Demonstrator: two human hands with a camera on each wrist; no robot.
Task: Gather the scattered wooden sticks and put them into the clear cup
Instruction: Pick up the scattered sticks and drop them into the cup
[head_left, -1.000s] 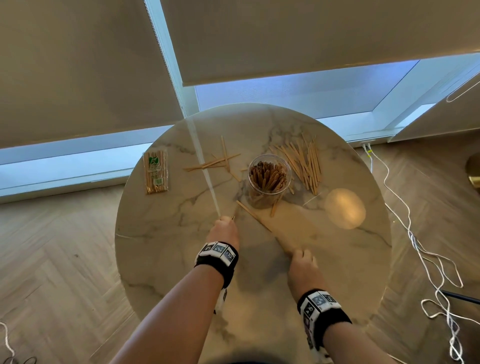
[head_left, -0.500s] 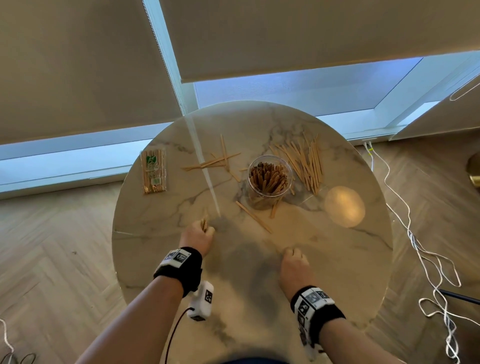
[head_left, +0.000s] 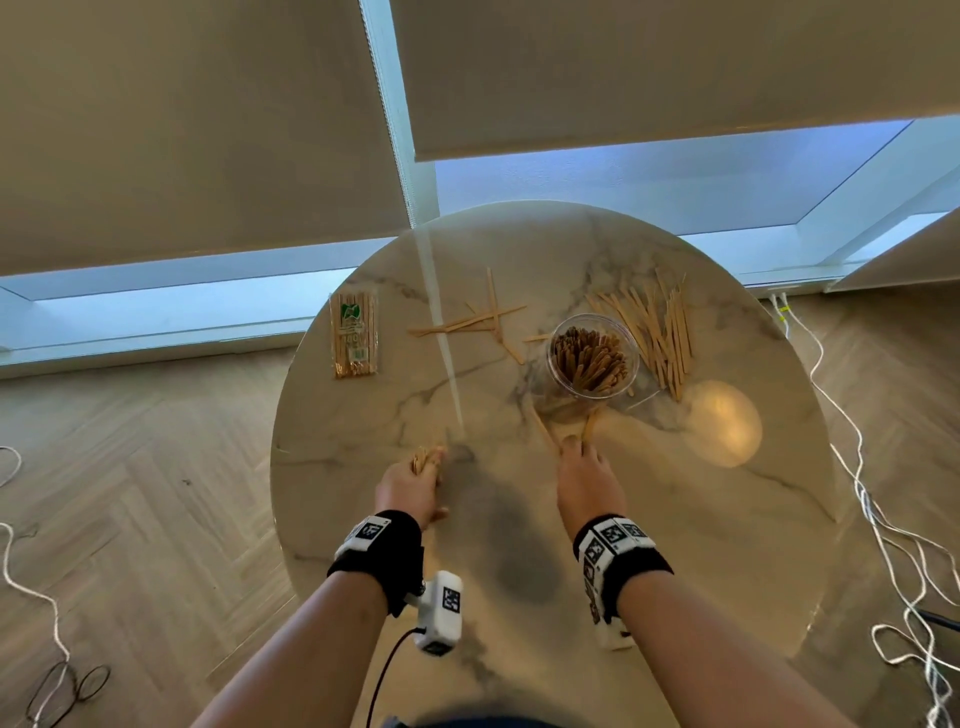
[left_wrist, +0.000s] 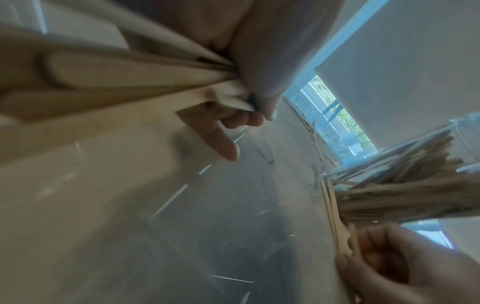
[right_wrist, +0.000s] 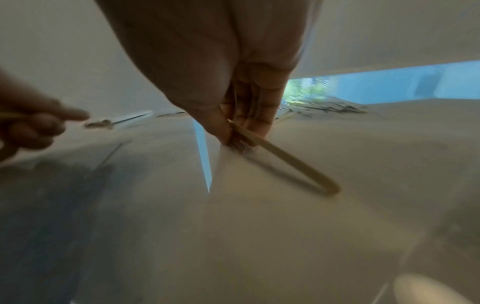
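Observation:
The clear cup (head_left: 592, 356) stands mid-table, packed with wooden sticks. My left hand (head_left: 428, 460) hovers left of centre and grips a bundle of sticks (left_wrist: 130, 82) in its curled fingers. My right hand (head_left: 571, 444) reaches just in front of the cup; in the right wrist view its thumb and fingers pinch the end of one stick (right_wrist: 272, 152), whose far end still touches the table. Another loose stick (head_left: 589, 423) lies by its fingertips. A pile of sticks (head_left: 649, 327) lies right of the cup, and a few crossed sticks (head_left: 478, 322) lie to its left.
A sealed pack of sticks (head_left: 353, 332) lies at the far left of the round marble table (head_left: 727, 519). White cables (head_left: 883, 519) trail over the wooden floor on the right. Window blinds hang behind the table.
My left hand drew back to the left with its bundle. My right hand moved forward from the near table to the sticks in front of the cup and pinched one.

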